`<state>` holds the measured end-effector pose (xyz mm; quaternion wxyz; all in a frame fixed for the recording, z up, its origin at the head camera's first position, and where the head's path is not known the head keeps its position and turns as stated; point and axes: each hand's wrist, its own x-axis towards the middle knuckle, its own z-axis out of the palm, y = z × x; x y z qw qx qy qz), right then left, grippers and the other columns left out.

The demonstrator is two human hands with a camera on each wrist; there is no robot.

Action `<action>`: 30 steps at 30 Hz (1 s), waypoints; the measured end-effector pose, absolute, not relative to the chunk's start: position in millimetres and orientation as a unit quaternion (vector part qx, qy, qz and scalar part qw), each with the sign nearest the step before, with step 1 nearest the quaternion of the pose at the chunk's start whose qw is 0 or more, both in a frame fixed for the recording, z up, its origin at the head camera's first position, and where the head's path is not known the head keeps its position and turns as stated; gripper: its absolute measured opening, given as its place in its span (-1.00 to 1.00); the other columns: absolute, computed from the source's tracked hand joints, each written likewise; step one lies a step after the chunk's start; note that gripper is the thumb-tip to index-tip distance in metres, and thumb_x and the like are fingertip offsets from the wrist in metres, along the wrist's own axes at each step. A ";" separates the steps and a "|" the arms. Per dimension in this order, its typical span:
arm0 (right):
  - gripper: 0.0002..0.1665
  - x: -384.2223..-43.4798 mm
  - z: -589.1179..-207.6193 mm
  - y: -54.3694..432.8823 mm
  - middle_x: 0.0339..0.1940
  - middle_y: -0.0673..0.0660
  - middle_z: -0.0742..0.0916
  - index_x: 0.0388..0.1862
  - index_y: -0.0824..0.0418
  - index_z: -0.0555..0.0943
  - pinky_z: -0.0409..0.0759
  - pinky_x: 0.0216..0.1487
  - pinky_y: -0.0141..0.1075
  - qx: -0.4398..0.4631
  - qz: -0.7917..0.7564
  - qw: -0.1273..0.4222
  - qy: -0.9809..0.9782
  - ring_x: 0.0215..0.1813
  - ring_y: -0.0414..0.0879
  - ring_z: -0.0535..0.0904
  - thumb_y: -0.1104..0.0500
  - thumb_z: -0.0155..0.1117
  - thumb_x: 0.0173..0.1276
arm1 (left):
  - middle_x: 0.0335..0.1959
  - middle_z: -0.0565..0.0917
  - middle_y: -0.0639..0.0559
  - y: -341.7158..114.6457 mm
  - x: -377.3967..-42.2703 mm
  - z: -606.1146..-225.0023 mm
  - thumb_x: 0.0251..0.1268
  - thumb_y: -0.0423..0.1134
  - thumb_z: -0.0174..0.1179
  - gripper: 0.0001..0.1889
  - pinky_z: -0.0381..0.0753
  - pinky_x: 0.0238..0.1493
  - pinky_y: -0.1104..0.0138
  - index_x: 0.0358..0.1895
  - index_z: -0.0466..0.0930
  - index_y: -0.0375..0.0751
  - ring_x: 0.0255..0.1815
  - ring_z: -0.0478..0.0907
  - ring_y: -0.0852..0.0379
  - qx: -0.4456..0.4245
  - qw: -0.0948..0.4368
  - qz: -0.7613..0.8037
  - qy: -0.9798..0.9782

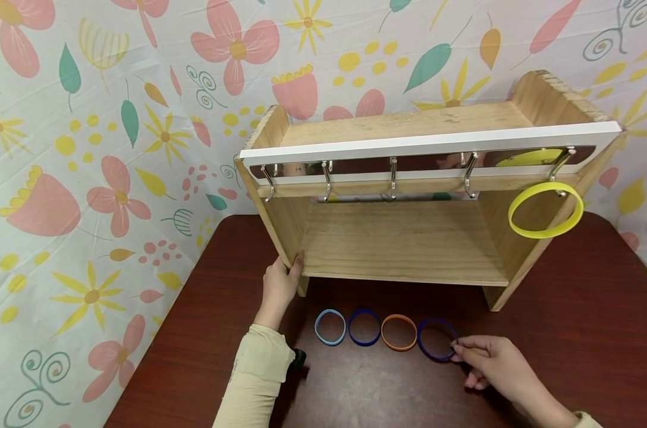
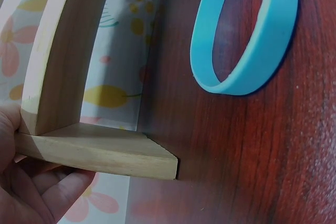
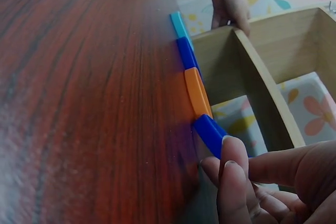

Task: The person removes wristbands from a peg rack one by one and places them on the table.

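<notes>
In the head view my left hand (image 1: 278, 290) grips the lower left side panel of a wooden shelf rack (image 1: 398, 241), thumb on the front edge. The left wrist view shows its fingers wrapped behind that panel. My right hand (image 1: 492, 361) pinches the right edge of a dark blue silicone wristband (image 3: 211, 136) between thumb and fingertips. This band ends a row on the table. Left of it lie an orange wristband (image 3: 197, 92), another dark blue wristband (image 3: 187, 55) and a light blue wristband (image 2: 270, 59).
A white rail with several metal hooks (image 1: 393, 178) runs along the rack's front. From the rightmost hook hangs a yellow wristband (image 1: 548, 233). The rack stands on a dark red wooden table (image 1: 206, 356), before a flower-patterned cloth (image 1: 157, 89).
</notes>
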<state>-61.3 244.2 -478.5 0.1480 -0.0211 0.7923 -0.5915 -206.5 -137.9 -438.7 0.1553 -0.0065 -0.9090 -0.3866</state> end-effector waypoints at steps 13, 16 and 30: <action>-0.45 -58.8 -470.5 243.3 -0.29 0.21 0.77 0.19 0.68 0.39 0.60 -0.56 -0.23 0.003 -0.559 0.124 0.820 -0.63 -0.10 0.59 0.24 0.19 0.44 | -0.43 0.72 -0.15 -136.8 -206.7 -438.1 0.45 -0.05 0.12 -0.71 0.59 -0.42 0.08 -0.14 0.63 -0.23 -0.45 0.66 -0.08 -0.011 0.166 -0.382 -0.909; -0.48 -58.2 -466.5 244.3 -0.30 0.19 0.78 0.17 0.63 0.44 0.60 -0.57 -0.23 0.006 -0.541 0.106 0.834 -0.64 -0.10 0.58 0.23 0.21 0.43 | -0.44 0.72 -0.15 -136.7 -206.8 -437.9 0.45 -0.05 0.12 -0.71 0.59 -0.42 0.07 -0.14 0.63 -0.23 -0.45 0.66 -0.08 -0.011 0.167 -0.383 -0.908; -0.59 -66.7 -435.7 255.5 -0.18 -0.24 0.75 0.22 0.38 0.52 0.60 -0.53 -0.24 -0.022 -0.538 -0.037 0.842 -0.56 -0.06 0.64 0.21 0.17 0.48 | -0.45 0.71 -0.14 -138.1 -207.0 -440.0 0.46 -0.04 0.11 -0.71 0.58 -0.46 0.13 -0.12 0.63 -0.21 -0.49 0.64 -0.04 -0.011 0.161 -0.388 -0.908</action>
